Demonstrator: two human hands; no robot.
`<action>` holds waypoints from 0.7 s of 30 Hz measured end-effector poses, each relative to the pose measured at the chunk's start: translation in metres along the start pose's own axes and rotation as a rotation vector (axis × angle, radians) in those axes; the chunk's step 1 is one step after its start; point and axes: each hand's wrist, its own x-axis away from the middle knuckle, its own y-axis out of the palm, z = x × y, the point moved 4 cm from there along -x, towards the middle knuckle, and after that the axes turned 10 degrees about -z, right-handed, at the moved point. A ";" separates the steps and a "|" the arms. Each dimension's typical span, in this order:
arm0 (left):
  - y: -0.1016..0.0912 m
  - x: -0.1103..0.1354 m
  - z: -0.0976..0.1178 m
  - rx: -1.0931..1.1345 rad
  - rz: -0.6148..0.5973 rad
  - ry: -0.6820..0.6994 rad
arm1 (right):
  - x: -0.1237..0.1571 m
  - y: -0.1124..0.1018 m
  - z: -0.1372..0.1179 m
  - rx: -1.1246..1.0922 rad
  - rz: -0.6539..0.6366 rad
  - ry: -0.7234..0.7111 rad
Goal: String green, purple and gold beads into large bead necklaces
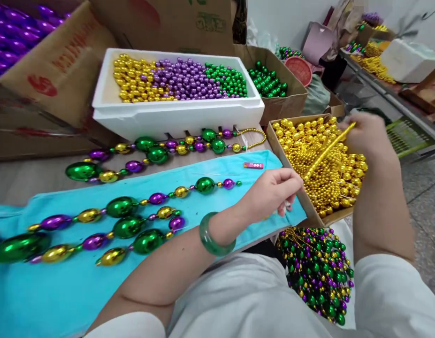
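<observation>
My left hand (273,190), with a green bangle (212,237) on its wrist, pinches the lower end of a taut strand of small gold beads (324,152). My right hand (367,136) is closed on the strand's upper end, over a cardboard box of gold beads (339,180). On the turquoise cloth (55,291) beside my left arm lie bead strings of green, purple and gold (122,220).
A white foam box (175,115) holds gold, purple and green beads. More bead strings (161,152) lie on the table in front of it. A heap of mixed bead necklaces (317,272) sits by my lap. Cardboard boxes stand behind, one with green beads (268,82).
</observation>
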 end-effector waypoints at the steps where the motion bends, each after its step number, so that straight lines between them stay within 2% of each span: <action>1: -0.006 0.006 -0.004 -0.022 0.025 -0.028 | 0.013 0.020 -0.002 0.000 -0.128 -0.005; 2: -0.012 0.011 -0.008 -0.047 0.047 -0.060 | 0.027 0.038 -0.010 -0.025 -0.208 -0.026; 4: -0.021 0.019 -0.017 -0.090 0.087 -0.125 | 0.056 0.063 -0.040 -0.135 -0.302 -0.107; 5: -0.025 0.021 -0.021 -0.107 0.106 -0.151 | 0.071 0.071 -0.062 -0.286 -0.346 -0.172; 7: -0.030 0.025 -0.030 -0.139 0.137 -0.174 | 0.098 0.087 -0.111 -0.685 -0.605 -0.301; 8: -0.032 0.027 -0.034 -0.154 0.146 -0.172 | 0.108 0.091 -0.132 -0.829 -0.679 -0.347; 10: -0.035 0.031 -0.042 -0.189 0.159 -0.166 | 0.118 0.095 -0.162 -0.938 -0.693 -0.363; 12: -0.039 0.037 -0.047 -0.238 0.183 -0.171 | 0.120 0.098 -0.175 -0.871 -0.677 -0.338; 17: -0.045 0.052 -0.050 -0.364 0.185 -0.172 | 0.116 0.090 -0.178 -0.461 -0.636 -0.370; 21: -0.044 0.058 -0.044 -0.387 0.161 -0.120 | 0.118 0.079 -0.186 -0.386 -0.635 -0.457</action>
